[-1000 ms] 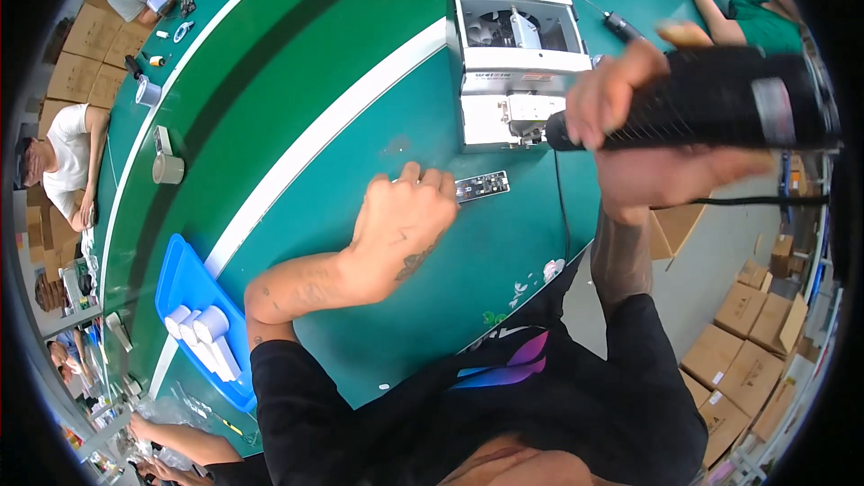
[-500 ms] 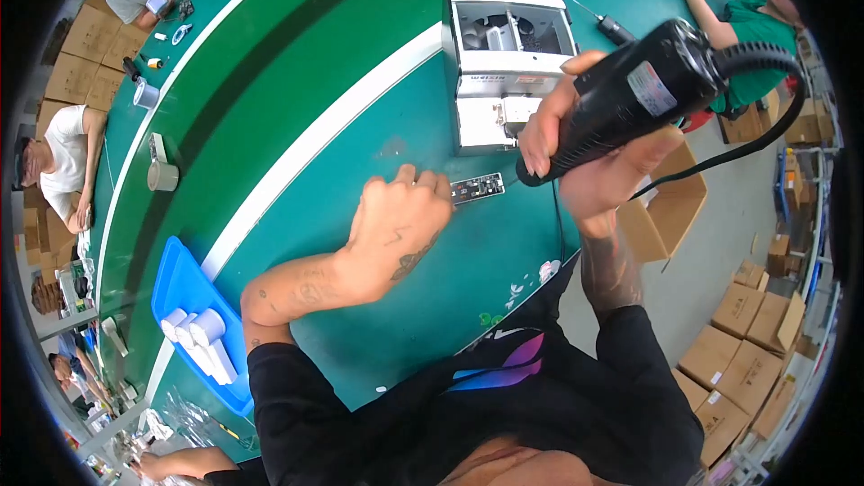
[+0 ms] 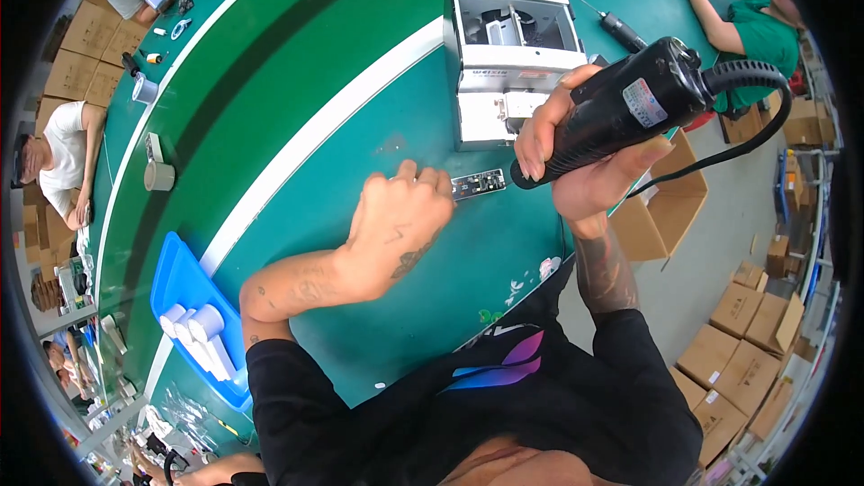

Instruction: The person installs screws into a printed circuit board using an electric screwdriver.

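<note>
Driver (image 3: 621,117) sits in the right hand (image 3: 580,187), fingers wrapped round it, its nose near a board (image 3: 479,184) on the table (image 3: 490,256). The left hand (image 3: 400,223) covers the board's left end, fingers curled; whether they grip it is hidden.

Lettering (image 3: 491,73) marks the silver machine (image 3: 522,60); a label (image 3: 644,103), the black tool (image 3: 605,113).

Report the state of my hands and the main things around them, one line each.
Left hand: curled over one end of the circuit board
Circuit board: component side up, partly covered
Right hand: wrapped around the black tool
Black tool: held tilted, cord attached
Silver machine: upright; whether running, unclear
Blue tray: holding white parts
Cardboard box: open
</note>
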